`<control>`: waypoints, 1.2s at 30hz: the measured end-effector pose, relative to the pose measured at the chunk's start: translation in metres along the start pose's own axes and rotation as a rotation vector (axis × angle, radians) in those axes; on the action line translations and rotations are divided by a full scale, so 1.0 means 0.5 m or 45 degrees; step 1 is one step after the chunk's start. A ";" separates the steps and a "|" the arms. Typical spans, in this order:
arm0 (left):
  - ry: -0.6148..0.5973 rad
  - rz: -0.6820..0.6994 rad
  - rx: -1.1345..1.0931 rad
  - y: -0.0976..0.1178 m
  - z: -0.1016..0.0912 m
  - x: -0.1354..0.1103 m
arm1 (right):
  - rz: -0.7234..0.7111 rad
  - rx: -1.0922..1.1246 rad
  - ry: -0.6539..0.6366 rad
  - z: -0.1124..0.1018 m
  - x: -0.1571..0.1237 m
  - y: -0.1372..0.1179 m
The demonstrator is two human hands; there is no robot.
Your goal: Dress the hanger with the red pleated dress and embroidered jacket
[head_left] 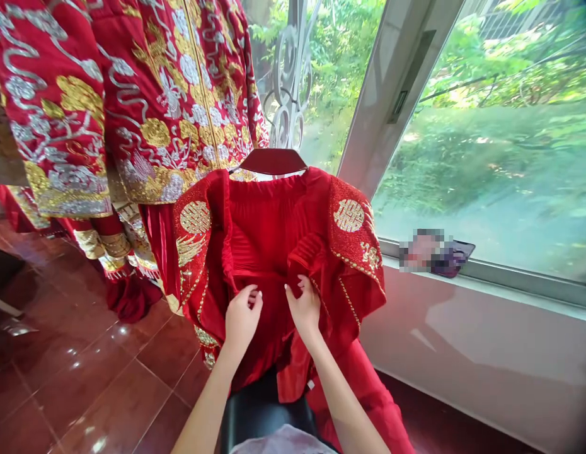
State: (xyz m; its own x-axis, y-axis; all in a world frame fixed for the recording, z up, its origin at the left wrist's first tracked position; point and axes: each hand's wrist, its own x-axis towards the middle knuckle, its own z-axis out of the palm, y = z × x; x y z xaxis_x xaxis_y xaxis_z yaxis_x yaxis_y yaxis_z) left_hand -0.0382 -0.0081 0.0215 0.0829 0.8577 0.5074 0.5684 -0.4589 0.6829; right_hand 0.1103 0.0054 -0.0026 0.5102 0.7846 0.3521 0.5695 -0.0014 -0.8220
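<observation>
A red pleated skirt (269,233) with gold embroidered panels hangs from a dark red hanger (273,161) in front of me. My left hand (241,315) pinches the red pleated cloth at its middle, fingers closed on the fabric. Just to the right, my right hand (303,306) grips a bunched fold of the same skirt. Both hands are close together, a few centimetres apart. The lower part of the skirt drapes over a black stool (259,410) below.
A red jacket (132,94) with heavy gold and silver embroidery hangs at the upper left. A large window (486,126) with a white sill (486,290) is on the right; a dark object (451,257) lies on the sill. Glossy red-brown floor tiles (75,372) lie at the left.
</observation>
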 end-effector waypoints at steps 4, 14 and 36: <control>0.061 -0.032 -0.025 0.036 -0.095 0.022 | -0.166 0.220 -0.023 -0.097 -0.008 -0.047; 0.089 0.970 0.721 0.282 -0.201 0.397 | -0.630 -0.430 0.619 -0.164 0.201 -0.276; 0.041 0.735 0.710 0.357 -0.078 0.467 | -0.334 0.488 0.207 -0.401 0.368 -0.406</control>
State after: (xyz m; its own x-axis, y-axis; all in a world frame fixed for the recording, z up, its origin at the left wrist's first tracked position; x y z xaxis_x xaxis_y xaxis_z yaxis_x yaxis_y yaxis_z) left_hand 0.0507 0.1013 0.2827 0.4698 0.5096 0.7208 0.7689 -0.6374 -0.0506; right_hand 0.2178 0.0259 0.3187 0.4928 0.6208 0.6097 0.4299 0.4356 -0.7909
